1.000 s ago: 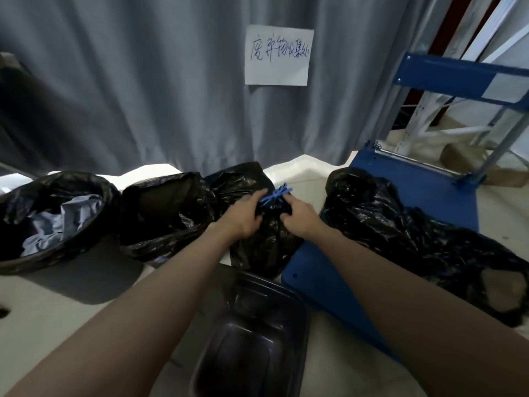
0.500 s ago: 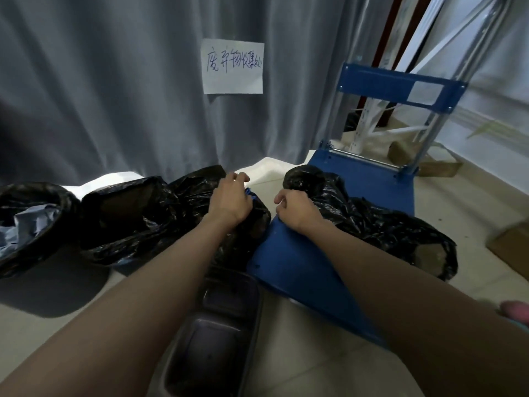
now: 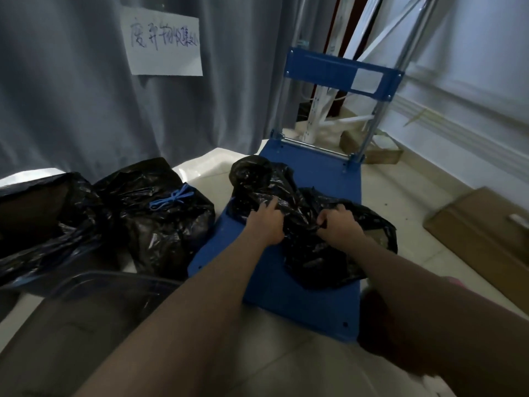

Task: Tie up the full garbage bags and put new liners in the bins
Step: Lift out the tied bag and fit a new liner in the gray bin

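Note:
A black garbage bag (image 3: pixel 312 253) lies on the blue platform trolley (image 3: pixel 286 296). My left hand (image 3: pixel 264 222) grips the bag's plastic on its left side, and my right hand (image 3: pixel 337 224) grips a bunched fold of it on the right. To the left, on the floor, sits another black bag (image 3: pixel 166 224) closed with a blue drawstring bow (image 3: pixel 171 199). A third black bag (image 3: pixel 43 222) lies at the far left. An unlined dark plastic bin (image 3: pixel 94 313) stands at the lower left, partly behind my left forearm.
A grey curtain with a handwritten paper sign (image 3: pixel 163 43) hangs behind. The trolley's upright handle (image 3: pixel 340 70) stands at the back. Flat cardboard (image 3: pixel 483 224) lies on the tiled floor to the right, near the white wall.
Both hands left the blue-tied bag and moved right onto the bag on the trolley, which they now grip. The view swung right, so the far-left lined bin is out of frame.

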The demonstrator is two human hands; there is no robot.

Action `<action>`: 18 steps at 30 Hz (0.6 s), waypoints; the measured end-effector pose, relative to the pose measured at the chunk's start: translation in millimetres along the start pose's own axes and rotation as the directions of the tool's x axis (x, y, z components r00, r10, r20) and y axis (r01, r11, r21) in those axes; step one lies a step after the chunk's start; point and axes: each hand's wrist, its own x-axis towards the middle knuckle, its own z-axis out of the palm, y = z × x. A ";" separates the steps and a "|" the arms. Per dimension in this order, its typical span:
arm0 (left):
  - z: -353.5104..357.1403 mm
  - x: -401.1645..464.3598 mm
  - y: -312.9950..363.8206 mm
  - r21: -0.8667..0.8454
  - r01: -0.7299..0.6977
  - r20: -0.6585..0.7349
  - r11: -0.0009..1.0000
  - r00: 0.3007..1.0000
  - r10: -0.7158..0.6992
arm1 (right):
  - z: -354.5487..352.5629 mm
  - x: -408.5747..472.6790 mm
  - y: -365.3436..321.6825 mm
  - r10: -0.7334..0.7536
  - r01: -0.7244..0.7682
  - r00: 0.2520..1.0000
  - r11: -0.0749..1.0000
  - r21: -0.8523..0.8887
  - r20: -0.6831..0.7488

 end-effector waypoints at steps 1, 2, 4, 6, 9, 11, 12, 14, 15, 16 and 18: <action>7.5 4.5 2.2 0.050 -0.002 0.044 0.999 0.999 0.000 | 3.3 0.5 5.3 -0.003 0.004 0.999 1.000 -0.022 0.037; 13.4 6.9 4.1 0.085 -0.005 0.072 0.996 0.997 -0.001 | 6.0 1.0 7.7 -0.012 0.014 0.998 0.999 -0.046 0.060; 20.6 10.5 5.5 0.081 -0.004 0.058 0.997 0.998 -0.001 | 9.1 2.3 4.1 -0.042 0.047 0.997 0.995 -0.086 0.059; 18.6 15.6 3.4 -0.040 0.006 -0.099 0.999 0.995 -0.010 | 9.7 4.1 -6.6 -0.069 0.068 0.998 0.992 -0.103 -0.009; -2.4 21.0 -1.0 -0.317 -0.090 -0.447 0.944 0.892 -0.065 | 6.3 9.0 -25.5 -0.066 0.062 0.982 0.998 -0.028 -0.179; -25.4 18.7 0.5 -0.492 -0.217 -0.566 0.843 0.816 -0.121 | -1.0 8.9 -38.2 -0.028 0.055 0.967 0.993 0.100 -0.253; -38.5 15.1 3.0 -0.580 -0.251 -0.573 0.775 0.802 -0.169 | -5.6 8.4 -44.0 -0.009 0.053 0.964 0.986 0.161 -0.267; -63.9 3.6 12.3 -0.748 -0.289 -0.512 0.597 0.824 -0.243 | -13.9 9.6 -52.9 0.024 0.055 0.961 0.959 0.277 -0.275; -74.6 -1.7 16.4 -0.810 -0.314 -0.478 0.495 0.843 -0.247 | -17.1 11.2 -56.5 0.035 0.061 0.960 0.942 0.329 -0.279; -83.6 -7.2 18.7 -0.852 -0.332 -0.449 0.404 0.860 -0.242 | -21.0 11.5 -60.2 0.034 0.085 0.955 0.920 0.383 -0.293; -101.3 -22.1 19.8 -0.896 -0.352 -0.415 0.270 0.881 -0.226 | -29.5 11.2 -69.0 -0.005 0.188 0.932 0.860 0.474 -0.361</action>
